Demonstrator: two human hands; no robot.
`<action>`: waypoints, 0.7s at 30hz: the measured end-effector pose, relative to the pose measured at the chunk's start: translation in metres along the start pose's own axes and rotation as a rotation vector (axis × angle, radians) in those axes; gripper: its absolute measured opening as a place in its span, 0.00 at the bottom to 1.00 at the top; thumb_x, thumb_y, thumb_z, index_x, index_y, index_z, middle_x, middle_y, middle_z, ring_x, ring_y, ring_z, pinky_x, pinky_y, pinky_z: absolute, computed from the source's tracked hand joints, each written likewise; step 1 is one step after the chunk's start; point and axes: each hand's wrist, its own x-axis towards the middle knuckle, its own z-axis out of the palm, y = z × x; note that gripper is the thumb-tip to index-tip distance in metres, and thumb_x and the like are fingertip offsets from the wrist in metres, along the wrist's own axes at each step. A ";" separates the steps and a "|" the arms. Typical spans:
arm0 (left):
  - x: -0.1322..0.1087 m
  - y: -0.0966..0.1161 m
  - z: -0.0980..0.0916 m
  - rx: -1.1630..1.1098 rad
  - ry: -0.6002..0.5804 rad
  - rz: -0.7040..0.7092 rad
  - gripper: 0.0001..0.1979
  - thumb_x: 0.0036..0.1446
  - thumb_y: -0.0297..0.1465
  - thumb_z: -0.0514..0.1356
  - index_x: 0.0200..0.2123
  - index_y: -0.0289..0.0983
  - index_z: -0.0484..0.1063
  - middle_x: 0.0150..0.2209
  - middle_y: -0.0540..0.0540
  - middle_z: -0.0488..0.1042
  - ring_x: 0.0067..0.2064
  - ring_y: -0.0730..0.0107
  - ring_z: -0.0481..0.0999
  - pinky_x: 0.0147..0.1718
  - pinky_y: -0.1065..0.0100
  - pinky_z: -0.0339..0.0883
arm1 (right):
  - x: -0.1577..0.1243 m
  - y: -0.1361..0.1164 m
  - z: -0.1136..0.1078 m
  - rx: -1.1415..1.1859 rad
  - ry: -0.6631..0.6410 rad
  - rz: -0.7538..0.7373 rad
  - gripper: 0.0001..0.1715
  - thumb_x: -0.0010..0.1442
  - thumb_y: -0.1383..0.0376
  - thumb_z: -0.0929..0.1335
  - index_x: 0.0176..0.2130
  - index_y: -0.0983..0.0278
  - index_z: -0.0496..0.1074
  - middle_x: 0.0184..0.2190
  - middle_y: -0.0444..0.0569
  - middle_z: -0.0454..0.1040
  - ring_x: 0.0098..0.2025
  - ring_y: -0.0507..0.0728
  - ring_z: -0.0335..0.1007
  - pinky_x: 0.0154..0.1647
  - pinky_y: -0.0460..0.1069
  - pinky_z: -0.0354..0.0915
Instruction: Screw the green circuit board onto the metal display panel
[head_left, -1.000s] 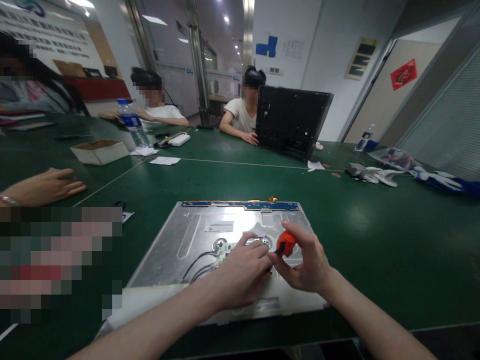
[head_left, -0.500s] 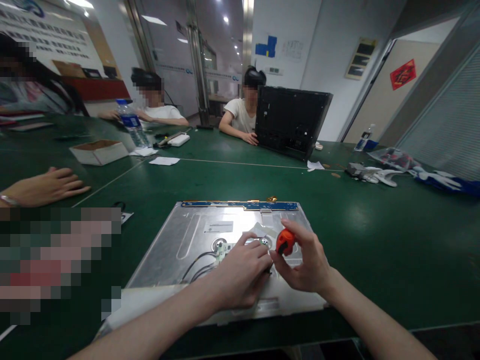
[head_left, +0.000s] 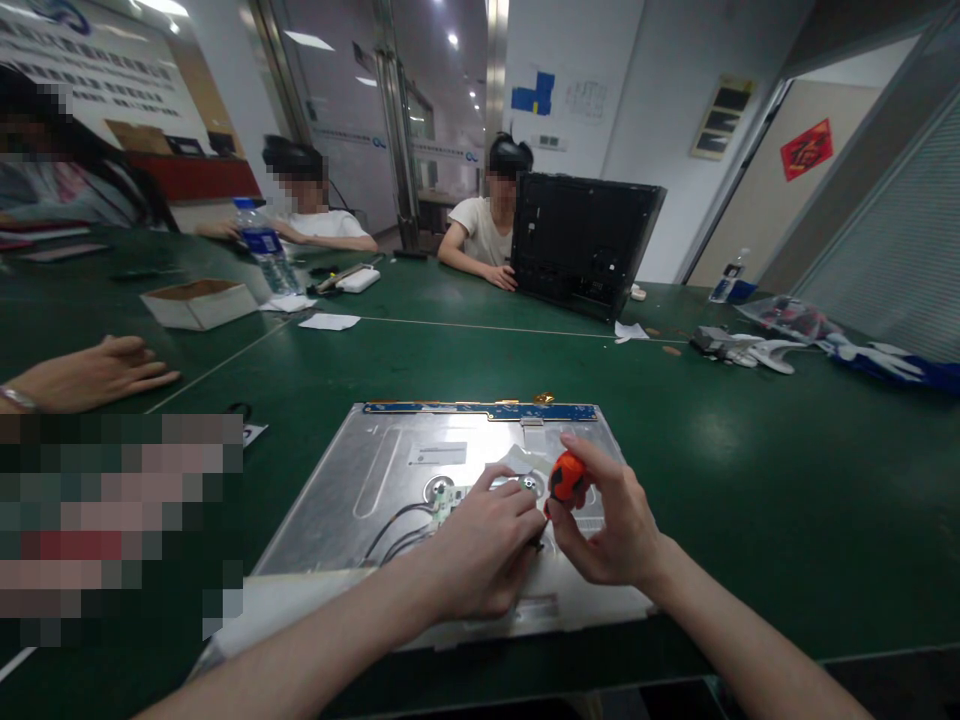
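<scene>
A silver display panel [head_left: 382, 455] lies flat in front of me, with a blue circuit strip [head_left: 480, 411] along its far edge. My right hand [head_left: 619, 520] pinches the orange and black handle of a screwdriver [head_left: 568, 476] between thumb and fingers. Its shaft points down toward the fingertips of my left hand [head_left: 487, 545]. That hand rests on the panel, its fingers bent inward beside a small green circuit board [head_left: 448, 500] with black cables [head_left: 397, 522]. What the left fingers grip, and the screwdriver's tip, are hidden.
Another person's hand [head_left: 97, 375] rests on the green table [head_left: 750, 480] at left. Behind it stand a cardboard box [head_left: 199, 303] and a water bottle [head_left: 262, 245]. Across the table, a person [head_left: 480, 230] holds a black monitor housing [head_left: 585, 245]. White gloves [head_left: 757, 350] lie at right.
The screwdriver handle has turned in my right fingers and shifted slightly up and left. My left hand stays in the same place.
</scene>
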 end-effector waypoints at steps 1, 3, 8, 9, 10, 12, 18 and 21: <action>0.000 0.000 0.000 0.001 0.003 -0.002 0.06 0.57 0.28 0.59 0.40 0.39 0.73 0.40 0.43 0.79 0.44 0.56 0.77 0.57 0.49 0.59 | -0.001 0.001 0.001 -0.010 0.005 0.001 0.35 0.62 0.72 0.64 0.66 0.66 0.55 0.27 0.41 0.71 0.20 0.50 0.65 0.18 0.45 0.65; 0.000 0.000 0.000 0.005 0.007 -0.009 0.06 0.57 0.28 0.59 0.39 0.39 0.73 0.39 0.43 0.79 0.43 0.56 0.77 0.57 0.49 0.59 | -0.002 0.002 0.002 -0.029 0.015 -0.002 0.35 0.62 0.71 0.65 0.66 0.65 0.55 0.26 0.40 0.70 0.20 0.50 0.64 0.18 0.45 0.64; 0.000 0.000 0.001 0.002 0.012 -0.009 0.06 0.56 0.27 0.58 0.37 0.38 0.73 0.39 0.43 0.79 0.43 0.56 0.77 0.57 0.49 0.59 | -0.004 0.004 0.004 -0.032 0.013 -0.010 0.35 0.64 0.69 0.66 0.67 0.64 0.53 0.26 0.40 0.71 0.19 0.50 0.64 0.18 0.45 0.63; 0.000 0.000 0.002 0.001 0.012 -0.006 0.06 0.57 0.27 0.58 0.38 0.39 0.74 0.40 0.43 0.79 0.44 0.56 0.77 0.57 0.49 0.59 | -0.004 0.004 0.003 -0.033 0.010 -0.011 0.35 0.64 0.69 0.66 0.67 0.63 0.53 0.26 0.40 0.71 0.19 0.50 0.64 0.18 0.45 0.64; 0.000 0.000 0.002 0.001 0.013 -0.006 0.07 0.56 0.27 0.58 0.38 0.39 0.74 0.40 0.43 0.79 0.44 0.56 0.77 0.58 0.49 0.59 | -0.003 0.003 0.003 -0.037 0.008 -0.011 0.35 0.65 0.68 0.66 0.67 0.63 0.53 0.27 0.40 0.71 0.19 0.50 0.64 0.18 0.45 0.64; 0.000 0.000 0.002 0.000 0.012 -0.010 0.08 0.56 0.27 0.58 0.40 0.38 0.73 0.40 0.43 0.79 0.44 0.55 0.77 0.57 0.48 0.59 | -0.003 0.003 0.002 -0.038 0.010 -0.011 0.35 0.64 0.68 0.66 0.67 0.63 0.53 0.27 0.41 0.72 0.20 0.51 0.64 0.18 0.45 0.64; 0.000 0.000 -0.001 -0.006 -0.002 -0.018 0.06 0.55 0.27 0.59 0.38 0.38 0.72 0.39 0.43 0.78 0.43 0.56 0.77 0.57 0.49 0.60 | 0.000 0.000 -0.002 0.029 -0.021 -0.037 0.36 0.62 0.72 0.62 0.67 0.67 0.53 0.31 0.46 0.75 0.22 0.52 0.68 0.19 0.47 0.67; 0.000 0.000 -0.001 -0.005 -0.002 -0.022 0.07 0.55 0.27 0.59 0.39 0.38 0.72 0.39 0.43 0.79 0.43 0.56 0.78 0.57 0.49 0.60 | 0.000 0.000 -0.001 0.020 0.002 -0.031 0.37 0.60 0.72 0.63 0.67 0.67 0.54 0.30 0.44 0.74 0.21 0.51 0.67 0.18 0.46 0.66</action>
